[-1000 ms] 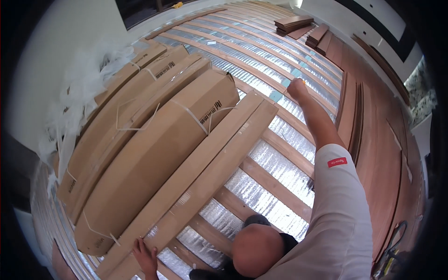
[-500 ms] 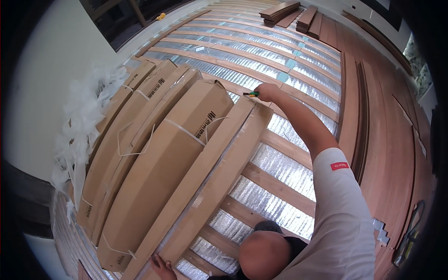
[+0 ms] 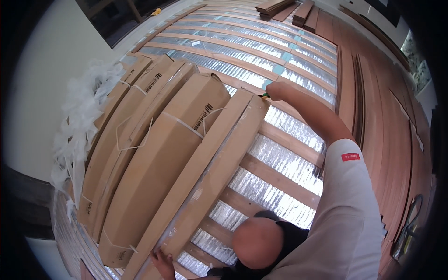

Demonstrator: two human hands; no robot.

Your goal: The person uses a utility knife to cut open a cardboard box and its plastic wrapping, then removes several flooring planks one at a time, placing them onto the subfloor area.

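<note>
A long cardboard box (image 3: 200, 179), taped along its top seam, lies slantwise in front of me. My right hand (image 3: 280, 92) is closed round a small green-handled utility knife (image 3: 266, 95) at the far right corner of this box. Its blade is too small to make out. At the near end, my left hand (image 3: 162, 263) rests against the box's side with its fingers apart. My bare knee (image 3: 258, 242) shows beside the box.
Several more strapped cardboard boxes (image 3: 158, 158) lie left of it, with crumpled white plastic wrap (image 3: 84, 98) by the wall. Wooden battens (image 3: 280, 177) cross silver foil underlay (image 3: 254, 191). Brown planks (image 3: 382, 154) cover the right side, and plank stacks (image 3: 275, 7) stand at the back.
My right hand has moved the knife rightwards along the box's far end, to its right corner. My left hand stays at the near end. The view has shifted slightly.
</note>
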